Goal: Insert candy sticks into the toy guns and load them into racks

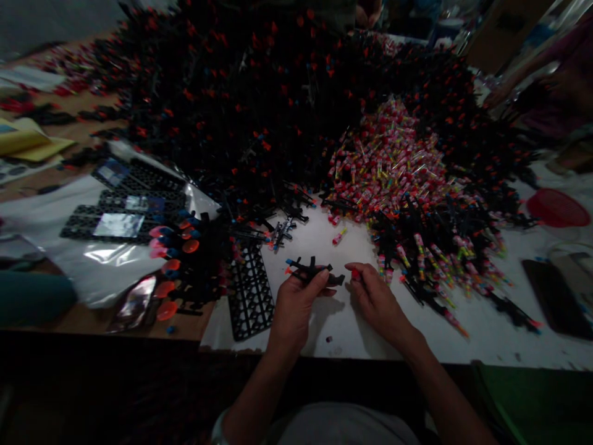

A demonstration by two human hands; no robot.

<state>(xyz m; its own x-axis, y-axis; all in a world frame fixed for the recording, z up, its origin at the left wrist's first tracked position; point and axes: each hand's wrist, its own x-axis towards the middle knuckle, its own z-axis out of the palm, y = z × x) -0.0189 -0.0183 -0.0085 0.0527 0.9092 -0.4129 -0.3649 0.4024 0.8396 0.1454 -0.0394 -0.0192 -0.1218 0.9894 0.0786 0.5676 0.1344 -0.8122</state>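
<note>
Far left on the counter: yellow paper, then clear bags over black trays. Next, orange and pink suction cups, just beside a black grid tray lying flat at the near edge. Behind it all, filling the back: heap of black toy guns with red and blue bits.

Centre: left hand clamped on one black toy gun, thumb across it, fingers under, held just above the counter. Just right of it: right hand, fingertips pinched together on a small red-tipped piece at the gun's end. Cannot tell whether touching the gun or just short of it.

Judged light, stiff, thin moulded plastic. Slim barrel and trigger likely to flex or snap, so best taken around the thicker mid-body. Red piece tiny and easy to drop, so fingertip pinch only.

Further right: mound of striped candy tubes mixed with more guns, then red lid and dark flat slab at the far right edge.
</note>
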